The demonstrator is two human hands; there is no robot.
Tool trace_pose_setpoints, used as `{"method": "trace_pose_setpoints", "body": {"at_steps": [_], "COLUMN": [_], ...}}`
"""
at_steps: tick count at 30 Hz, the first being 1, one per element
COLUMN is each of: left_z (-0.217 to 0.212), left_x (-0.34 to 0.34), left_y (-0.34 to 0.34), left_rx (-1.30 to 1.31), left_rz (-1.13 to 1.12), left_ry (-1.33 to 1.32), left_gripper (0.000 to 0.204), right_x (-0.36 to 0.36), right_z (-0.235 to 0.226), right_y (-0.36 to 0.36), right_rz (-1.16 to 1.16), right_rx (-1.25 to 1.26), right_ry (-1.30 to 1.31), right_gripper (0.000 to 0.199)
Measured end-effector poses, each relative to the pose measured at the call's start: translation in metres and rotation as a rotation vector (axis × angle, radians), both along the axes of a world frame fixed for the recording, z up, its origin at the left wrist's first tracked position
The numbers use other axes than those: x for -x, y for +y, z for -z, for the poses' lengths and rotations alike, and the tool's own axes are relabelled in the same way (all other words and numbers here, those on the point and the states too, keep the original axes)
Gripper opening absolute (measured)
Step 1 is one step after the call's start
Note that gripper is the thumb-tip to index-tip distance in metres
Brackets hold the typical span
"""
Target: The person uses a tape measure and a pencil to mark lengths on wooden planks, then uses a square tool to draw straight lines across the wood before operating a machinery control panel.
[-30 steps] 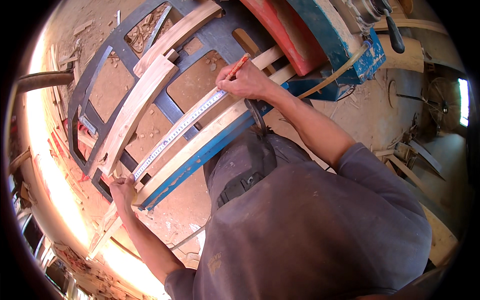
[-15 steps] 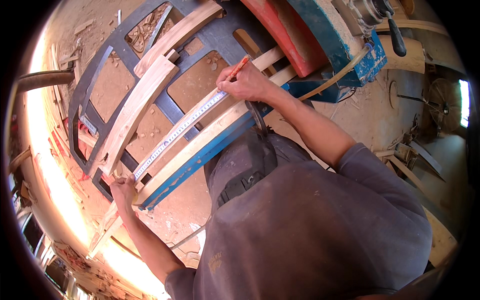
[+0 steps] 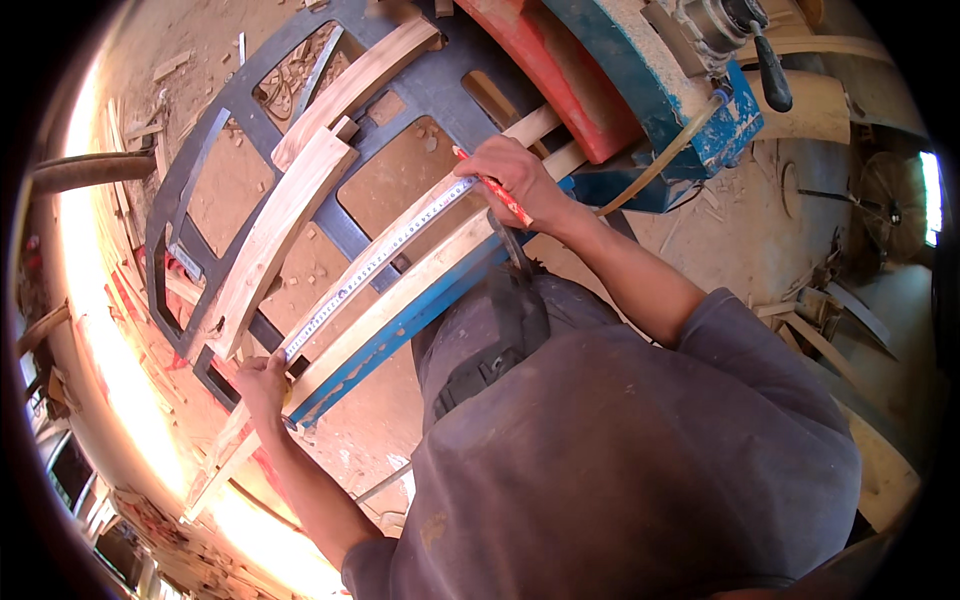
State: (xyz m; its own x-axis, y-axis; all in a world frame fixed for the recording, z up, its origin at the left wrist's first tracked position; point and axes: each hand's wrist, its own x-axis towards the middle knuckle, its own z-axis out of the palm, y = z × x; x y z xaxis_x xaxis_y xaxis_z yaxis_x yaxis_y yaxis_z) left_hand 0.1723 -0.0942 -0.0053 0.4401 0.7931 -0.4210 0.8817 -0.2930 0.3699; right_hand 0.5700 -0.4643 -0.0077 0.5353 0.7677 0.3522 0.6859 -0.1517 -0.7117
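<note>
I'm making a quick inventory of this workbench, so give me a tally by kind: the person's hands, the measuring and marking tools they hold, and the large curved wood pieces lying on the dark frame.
Hands: 2 (left hand, right hand)
Tape measure: 1
Red pencil: 1
Large curved wood pieces: 2 (upper piece, lower piece)
Total: 6

A single fisheye view comes from the left of two side-by-side head cameras, looking steeply down over the person's dark grey T-shirt (image 3: 630,430), close by in the lower middle. The left hand (image 3: 263,388) and right hand (image 3: 508,172) lie farther out; the blue-and-red woodworking machine (image 3: 630,75) reaches the upper edge. Straight lines bow toward the rim.
</note>
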Motion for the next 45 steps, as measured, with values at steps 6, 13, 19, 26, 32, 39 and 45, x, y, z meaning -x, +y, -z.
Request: {"method": "trace_pose_setpoints", "body": {"at_steps": [6,13,19,26,32,39,45], "left_z": [-0.012,-0.025,-0.024,-0.033,-0.037,-0.037,-0.031], "left_x": [-0.051,-0.104,-0.126,-0.142,-0.149,-0.149,-0.147], "left_y": [-0.045,-0.095,-0.109,-0.12,-0.123,-0.122,-0.117], "left_rx": [-0.004,-0.034,0.04,-0.001,0.037,0.03,0.068], "left_rz": [-0.067,-0.046,-0.074,-0.024,-0.061,-0.034,-0.039], "left_ry": [-0.02,-0.116,-0.061,-0.024,-0.011,-0.027,-0.002], "left_gripper": [0.037,0.034,0.036,0.037,0.038,0.038,0.036], "right_x": [-0.002,-0.006,-0.005,-0.004,-0.004,-0.005,-0.004], "right_z": [0.01,0.014,0.017,0.018,0.018,0.024,0.021], "right_y": [-0.007,-0.005,-0.005,-0.005,-0.004,-0.004,-0.004], "right_rz": [0.072,0.103,0.152,0.199,0.207,0.234,0.227], "right_rx": [-0.049,-0.056,-0.064,-0.073,-0.089,-0.128,-0.133], "right_ry": [-0.111,-0.097,-0.164,-0.21,-0.18,-0.164,-0.142], "right_gripper": [0.038,0.037,0.033,0.03,0.029,0.029,0.029]}}
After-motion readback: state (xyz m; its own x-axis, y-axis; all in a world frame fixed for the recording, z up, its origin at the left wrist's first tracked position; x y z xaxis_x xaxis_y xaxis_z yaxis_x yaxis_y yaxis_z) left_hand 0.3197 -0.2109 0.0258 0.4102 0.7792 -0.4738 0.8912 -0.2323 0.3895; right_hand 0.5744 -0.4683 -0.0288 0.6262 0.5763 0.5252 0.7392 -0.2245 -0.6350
